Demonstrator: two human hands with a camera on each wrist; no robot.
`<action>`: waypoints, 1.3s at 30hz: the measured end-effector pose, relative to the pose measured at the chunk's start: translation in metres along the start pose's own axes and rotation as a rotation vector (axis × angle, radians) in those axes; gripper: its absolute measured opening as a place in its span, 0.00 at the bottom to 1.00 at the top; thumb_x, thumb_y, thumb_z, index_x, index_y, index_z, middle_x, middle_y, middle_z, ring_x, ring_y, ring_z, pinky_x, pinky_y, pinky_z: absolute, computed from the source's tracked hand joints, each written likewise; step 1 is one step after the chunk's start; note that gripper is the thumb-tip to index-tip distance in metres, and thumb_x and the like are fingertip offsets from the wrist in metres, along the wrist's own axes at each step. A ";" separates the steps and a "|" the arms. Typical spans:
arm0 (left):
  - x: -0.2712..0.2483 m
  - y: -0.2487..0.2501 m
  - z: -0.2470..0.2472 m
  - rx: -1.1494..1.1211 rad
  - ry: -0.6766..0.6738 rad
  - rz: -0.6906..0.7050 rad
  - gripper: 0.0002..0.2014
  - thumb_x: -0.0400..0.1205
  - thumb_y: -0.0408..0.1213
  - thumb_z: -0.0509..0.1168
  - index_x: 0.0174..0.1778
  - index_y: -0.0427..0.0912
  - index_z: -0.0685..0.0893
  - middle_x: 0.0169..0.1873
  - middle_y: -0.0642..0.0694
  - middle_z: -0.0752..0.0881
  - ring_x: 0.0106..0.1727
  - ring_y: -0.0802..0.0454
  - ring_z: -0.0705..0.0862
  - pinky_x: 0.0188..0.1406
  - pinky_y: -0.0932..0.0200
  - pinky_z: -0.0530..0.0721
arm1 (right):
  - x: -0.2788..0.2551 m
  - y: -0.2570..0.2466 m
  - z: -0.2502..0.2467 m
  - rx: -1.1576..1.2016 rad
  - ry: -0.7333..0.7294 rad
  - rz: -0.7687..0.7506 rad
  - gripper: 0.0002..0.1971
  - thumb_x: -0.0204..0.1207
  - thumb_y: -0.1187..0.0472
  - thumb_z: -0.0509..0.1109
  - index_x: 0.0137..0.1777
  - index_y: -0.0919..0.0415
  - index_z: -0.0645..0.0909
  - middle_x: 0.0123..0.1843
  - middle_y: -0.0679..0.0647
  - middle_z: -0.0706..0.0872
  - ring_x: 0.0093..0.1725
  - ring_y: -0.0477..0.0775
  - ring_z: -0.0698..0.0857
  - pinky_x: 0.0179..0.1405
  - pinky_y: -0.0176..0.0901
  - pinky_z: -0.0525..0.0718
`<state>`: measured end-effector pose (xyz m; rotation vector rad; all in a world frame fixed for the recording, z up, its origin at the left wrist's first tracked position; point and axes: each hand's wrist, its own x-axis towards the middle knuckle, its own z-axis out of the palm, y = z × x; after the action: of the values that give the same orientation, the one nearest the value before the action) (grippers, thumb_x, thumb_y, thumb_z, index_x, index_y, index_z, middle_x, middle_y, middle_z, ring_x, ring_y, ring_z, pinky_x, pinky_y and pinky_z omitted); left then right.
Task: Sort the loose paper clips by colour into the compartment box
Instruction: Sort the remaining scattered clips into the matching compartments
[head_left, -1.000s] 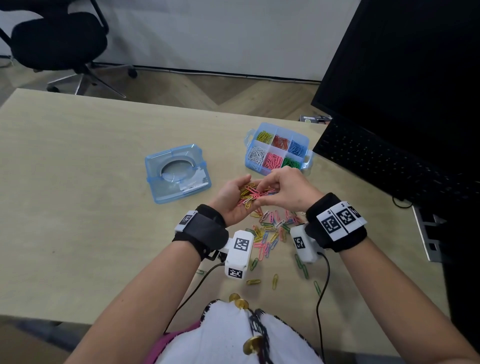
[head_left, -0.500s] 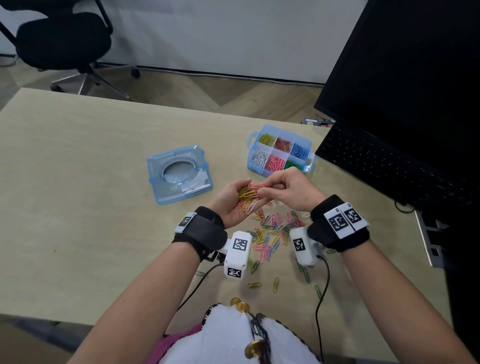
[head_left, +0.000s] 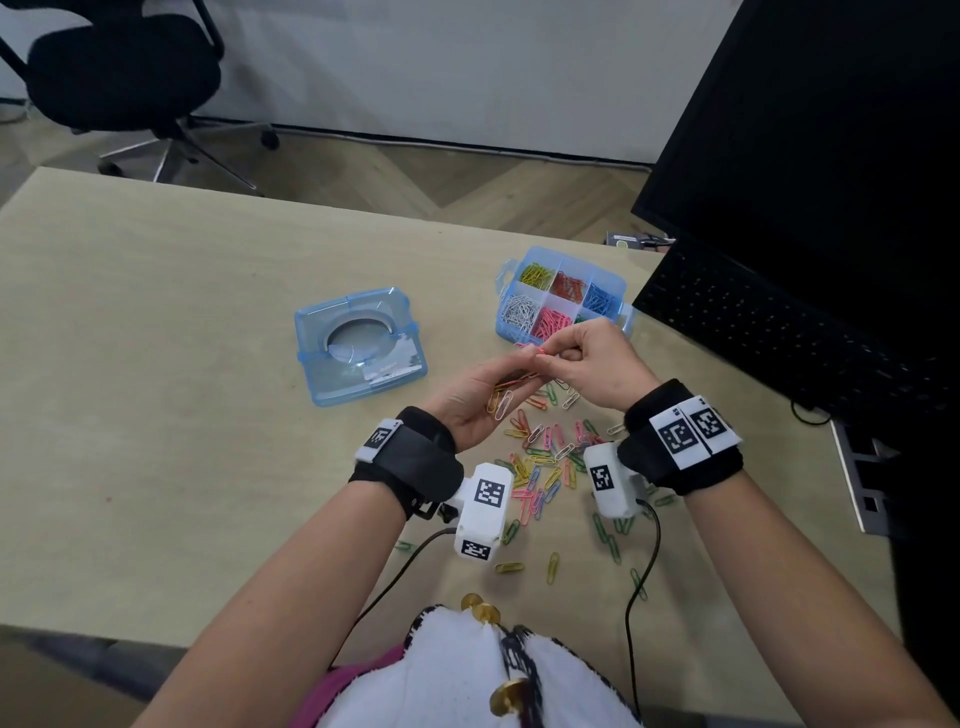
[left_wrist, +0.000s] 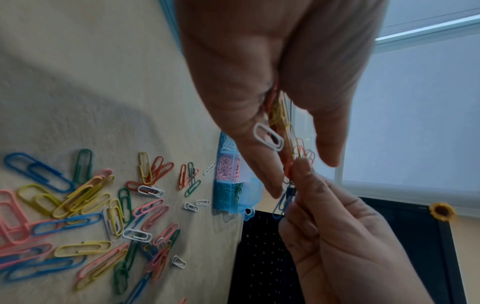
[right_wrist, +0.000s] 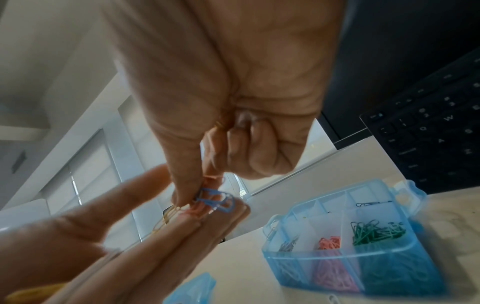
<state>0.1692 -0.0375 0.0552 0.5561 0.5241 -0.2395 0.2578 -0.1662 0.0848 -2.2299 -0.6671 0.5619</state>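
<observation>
My left hand (head_left: 511, 375) lies palm up over the table, its fingers (right_wrist: 197, 230) straight, carrying a small bunch of mixed paper clips (left_wrist: 279, 121). The right hand (head_left: 549, 354) reaches in from the right and pinches a few clips at the left fingertips, among them a blue clip (right_wrist: 216, 199) (left_wrist: 283, 202). Both hands hover just in front of the blue compartment box (head_left: 625, 313), whose cells hold yellow, red, blue, white, pink and green clips. Several loose clips (head_left: 545, 460) (left_wrist: 91, 216) lie scattered on the table under my wrists.
The box's blue lid (head_left: 358, 343) lies to the left of the hands. A black keyboard (head_left: 779, 332) and monitor (head_left: 831, 130) fill the right side, close behind the box. A black office chair (head_left: 119, 67) stands beyond the table's far edge.
Both hands have drifted a little farther from me, toward the box. The right hand has drawn clips out to the left fingertips, and the left fingers have straightened.
</observation>
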 end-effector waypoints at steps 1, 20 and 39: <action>0.001 -0.001 0.000 0.026 0.007 0.010 0.11 0.81 0.30 0.64 0.41 0.32 0.92 0.49 0.36 0.89 0.50 0.50 0.89 0.60 0.58 0.82 | 0.000 0.000 0.001 -0.012 0.010 -0.003 0.09 0.73 0.54 0.77 0.42 0.61 0.89 0.15 0.38 0.74 0.21 0.36 0.74 0.32 0.34 0.77; 0.003 -0.002 -0.002 -0.084 0.093 0.004 0.12 0.86 0.32 0.59 0.49 0.26 0.83 0.41 0.32 0.89 0.45 0.42 0.91 0.53 0.52 0.85 | 0.002 0.002 0.004 0.422 0.083 0.153 0.09 0.73 0.61 0.77 0.47 0.68 0.88 0.39 0.54 0.90 0.38 0.38 0.86 0.40 0.28 0.81; -0.001 0.010 0.000 0.126 0.141 -0.002 0.08 0.85 0.27 0.58 0.46 0.30 0.82 0.39 0.38 0.88 0.40 0.52 0.90 0.47 0.62 0.87 | -0.002 0.000 -0.002 0.410 0.085 0.182 0.10 0.69 0.62 0.79 0.46 0.69 0.88 0.38 0.55 0.90 0.35 0.38 0.86 0.38 0.29 0.82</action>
<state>0.1716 -0.0293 0.0604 0.6988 0.6491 -0.2375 0.2574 -0.1680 0.0864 -1.9225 -0.2743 0.6267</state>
